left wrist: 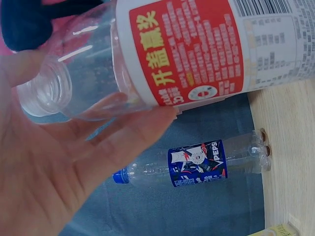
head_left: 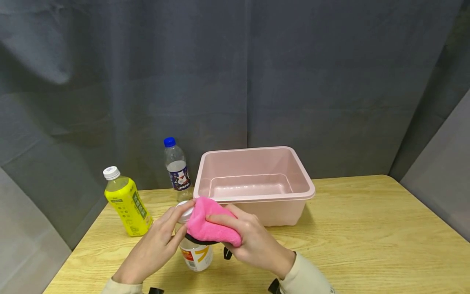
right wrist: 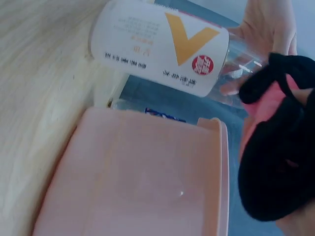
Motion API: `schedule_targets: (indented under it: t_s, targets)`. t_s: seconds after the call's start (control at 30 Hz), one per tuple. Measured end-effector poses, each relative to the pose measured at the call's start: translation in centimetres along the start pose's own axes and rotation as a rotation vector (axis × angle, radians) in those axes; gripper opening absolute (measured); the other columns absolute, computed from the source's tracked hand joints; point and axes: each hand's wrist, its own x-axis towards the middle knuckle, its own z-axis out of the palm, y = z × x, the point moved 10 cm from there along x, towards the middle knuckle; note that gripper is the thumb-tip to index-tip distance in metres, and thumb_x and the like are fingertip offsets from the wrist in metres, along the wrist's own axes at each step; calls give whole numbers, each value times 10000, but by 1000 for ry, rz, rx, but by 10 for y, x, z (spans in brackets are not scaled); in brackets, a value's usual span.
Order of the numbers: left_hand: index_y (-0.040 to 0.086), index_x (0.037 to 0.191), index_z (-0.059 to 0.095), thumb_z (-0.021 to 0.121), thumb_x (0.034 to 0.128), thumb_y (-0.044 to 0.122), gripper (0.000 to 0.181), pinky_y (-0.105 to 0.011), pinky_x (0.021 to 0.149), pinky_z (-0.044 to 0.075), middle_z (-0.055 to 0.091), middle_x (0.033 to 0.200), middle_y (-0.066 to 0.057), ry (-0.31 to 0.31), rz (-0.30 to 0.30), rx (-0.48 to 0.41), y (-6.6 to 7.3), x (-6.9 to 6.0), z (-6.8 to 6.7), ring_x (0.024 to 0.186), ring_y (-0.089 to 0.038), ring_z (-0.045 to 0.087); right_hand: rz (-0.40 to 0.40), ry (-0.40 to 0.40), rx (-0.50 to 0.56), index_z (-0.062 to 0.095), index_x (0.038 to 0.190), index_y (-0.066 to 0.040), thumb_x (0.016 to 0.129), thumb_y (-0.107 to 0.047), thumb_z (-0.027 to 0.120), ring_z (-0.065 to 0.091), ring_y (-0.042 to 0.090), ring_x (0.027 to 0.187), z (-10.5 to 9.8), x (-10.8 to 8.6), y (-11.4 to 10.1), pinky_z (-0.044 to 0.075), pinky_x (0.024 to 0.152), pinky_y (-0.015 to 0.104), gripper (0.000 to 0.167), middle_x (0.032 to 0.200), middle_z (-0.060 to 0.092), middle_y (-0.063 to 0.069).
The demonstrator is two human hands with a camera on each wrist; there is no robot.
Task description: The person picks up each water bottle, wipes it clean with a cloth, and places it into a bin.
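A clear bottle (head_left: 197, 257) with a white, red and orange label stands upright near the table's front. My left hand (head_left: 154, 243) holds it about the neck and shoulder, thumb and fingers on opposite sides in the left wrist view. In my right hand (head_left: 253, 241) is a plush pink cloth (head_left: 211, 224) with black edging, gripped between thumb and fingers. The cloth lies against the upper part of the bottle and hides some of it. Its black edge and loop (right wrist: 266, 162) fill the right side of the right wrist view.
Behind the hands sits a pink plastic bin (head_left: 253, 198) on the wooden table (head_left: 367, 237). A Pepsi bottle (head_left: 179, 173) with a blue cap stands left of the bin. Farther left is a yellow-labelled bottle (head_left: 128, 204) with a white cap. Dark curtain (head_left: 330, 81) hangs behind.
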Motion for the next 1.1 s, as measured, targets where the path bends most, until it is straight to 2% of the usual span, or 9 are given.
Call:
schedule_targets:
  t_s: [0.2, 0.3, 0.5, 0.63, 0.73, 0.9, 0.97, 1.1]
  targets:
    - [190, 1476, 493, 627, 1020, 159, 476, -526, 959, 528, 591, 1372, -44, -28, -50, -31, -3, 2, 3, 1220, -272, 601, -4, -113, -99, 697, 1116, -143, 630, 147, 703, 553, 93, 750, 9, -3, 2, 471, 659, 157, 566, 949, 590, -13]
    - [186, 1474, 494, 622, 1024, 170, 468, -520, 957, 531, 592, 1370, -48, -28, -50, -34, -3, 2, 3, 1213, -269, 605, 8, -153, -101, 686, 1081, -169, 625, 145, 693, 505, 74, 716, 11, -4, 4, 429, 634, 143, 553, 910, 556, -40]
    - [184, 1479, 492, 619, 1029, 203, 468, -521, 949, 535, 595, 1366, -50, -16, -55, -51, -4, 2, 2, 1203, -263, 608, 10, -227, -112, 681, 992, -183, 656, 130, 710, 500, 50, 692, 16, -6, 4, 422, 624, 131, 460, 866, 542, -62]
    - [187, 1493, 481, 614, 1032, 223, 481, -553, 976, 511, 576, 1405, -54, -13, -77, -73, -7, 1, 2, 1253, -288, 579, 46, -358, -121, 646, 888, -192, 639, 128, 713, 487, 32, 681, 31, -12, 10, 391, 590, 133, 411, 811, 503, -85]
    - [199, 1497, 477, 610, 1035, 228, 482, -554, 968, 516, 575, 1403, -46, -16, -81, -77, -7, 1, 2, 1262, -292, 574, 102, -492, -170, 621, 832, -209, 622, 122, 713, 483, 33, 672, 47, -23, 19, 380, 569, 166, 403, 768, 487, -103]
    - [207, 1487, 480, 610, 1036, 221, 470, -518, 941, 541, 589, 1357, -27, -18, -58, -69, -4, 1, 3, 1215, -262, 600, 208, -699, -286, 734, 944, -245, 638, 80, 755, 542, 27, 699, 73, -48, 39, 459, 607, 210, 447, 795, 572, -119]
    - [206, 1487, 478, 603, 1040, 220, 465, -519, 949, 536, 584, 1371, -28, -18, -56, -69, -3, 1, 3, 1219, -262, 598, 229, -727, -294, 752, 986, -246, 638, 82, 761, 558, 29, 715, 77, -53, 42, 473, 623, 210, 479, 812, 589, -113]
    - [219, 1495, 470, 585, 1050, 240, 460, -540, 956, 527, 570, 1405, -34, -25, -65, -76, -4, 1, 3, 1242, -277, 587, 223, -719, -286, 739, 946, -239, 637, 116, 739, 546, 34, 691, 76, -53, 42, 457, 608, 201, 471, 777, 568, -110]
